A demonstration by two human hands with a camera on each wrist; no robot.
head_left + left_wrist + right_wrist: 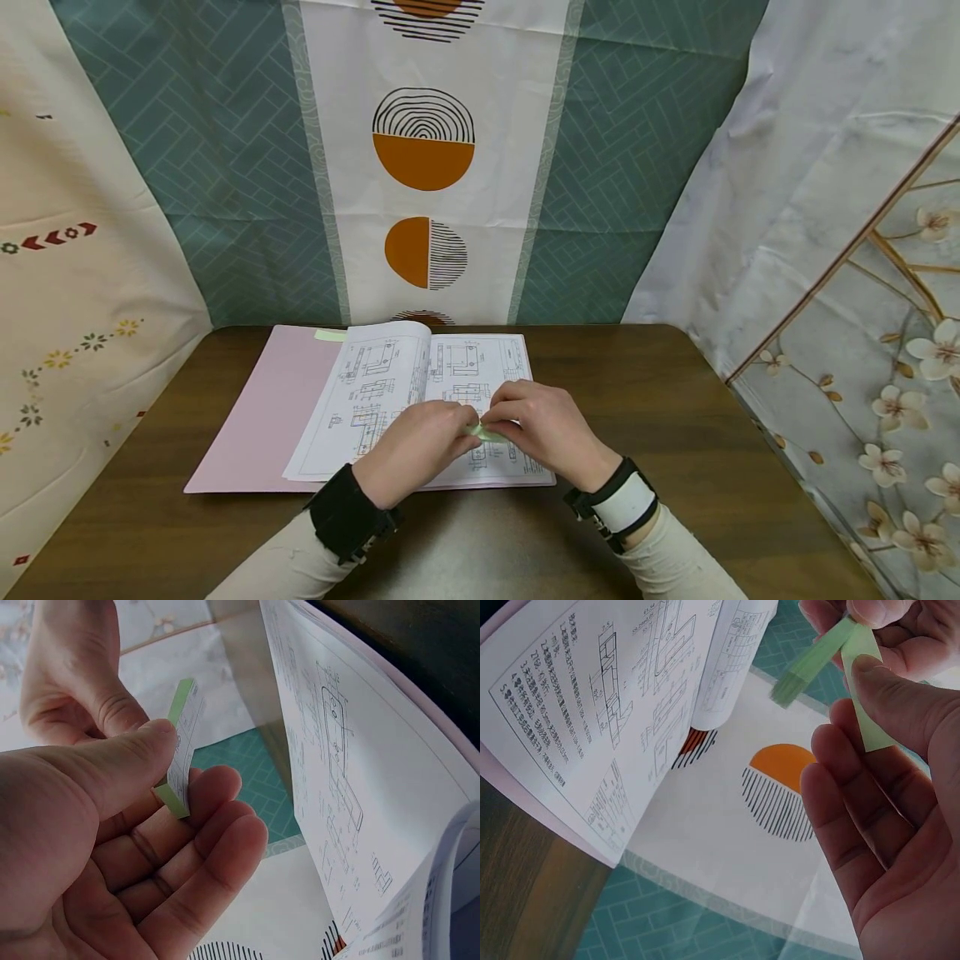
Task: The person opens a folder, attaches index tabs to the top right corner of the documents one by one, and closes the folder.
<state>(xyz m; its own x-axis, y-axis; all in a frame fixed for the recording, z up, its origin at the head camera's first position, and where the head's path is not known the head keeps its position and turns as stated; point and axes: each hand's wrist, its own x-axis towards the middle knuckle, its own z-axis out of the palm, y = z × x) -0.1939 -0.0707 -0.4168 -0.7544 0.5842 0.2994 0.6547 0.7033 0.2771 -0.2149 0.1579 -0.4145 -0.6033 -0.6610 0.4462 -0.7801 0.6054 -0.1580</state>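
Note:
Both hands meet over the right page of an open booklet of technical drawings (pixel 352 400). Between them is a small light-green paper strip (pixel 487 433). The left hand (pixel 420 442) pinches it between thumb and fingers. From the other side the right hand (pixel 538 421) pinches it too, thumb (pixel 900 694) on the paper. In the right wrist view, two green lengths (pixel 866 701) slant apart from the pinch. The left wrist view shows a printed white face (pixel 184 742) with green ends on the strip. The other fingers of both hands are loosely bent.
The booklet's pink cover (pixel 262 408) lies spread to the left on the brown wooden table (pixel 637 392). Another green strip (pixel 330 335) sits at the cover's top edge. Patterned cloths (pixel 607 167) hang behind the table and on both sides.

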